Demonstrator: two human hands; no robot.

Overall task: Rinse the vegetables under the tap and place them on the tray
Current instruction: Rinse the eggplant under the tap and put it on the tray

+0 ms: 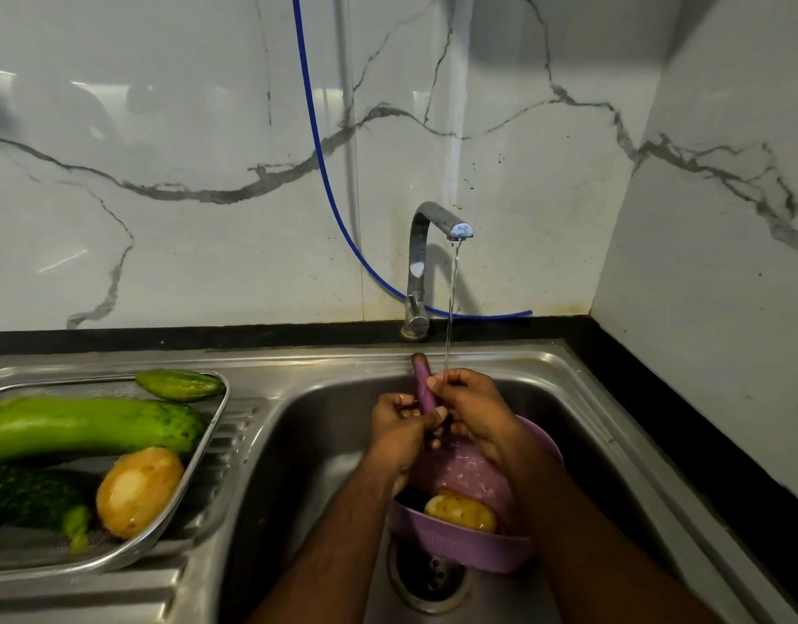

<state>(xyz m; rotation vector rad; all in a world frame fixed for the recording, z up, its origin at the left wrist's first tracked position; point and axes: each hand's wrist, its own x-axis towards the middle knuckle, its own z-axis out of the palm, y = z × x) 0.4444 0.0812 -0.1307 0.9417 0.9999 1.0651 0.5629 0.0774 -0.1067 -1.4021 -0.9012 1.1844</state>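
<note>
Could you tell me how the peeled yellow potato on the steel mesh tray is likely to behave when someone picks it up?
The peeled yellow potato looks glossy and wet, so it is probably slippery. Its rounded shape suggests it may roll, though the steel mesh tray rim beside it should stop it. It looks solid, so likely stiff and fairly heavy.

Both hands [433,412] gripping purple vegetable [422,385], possibly eggplant, under running tap [437,222]

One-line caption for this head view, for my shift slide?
Both hands hold a purple eggplant under the running tap, washed vegetables waiting on the tray.
</note>
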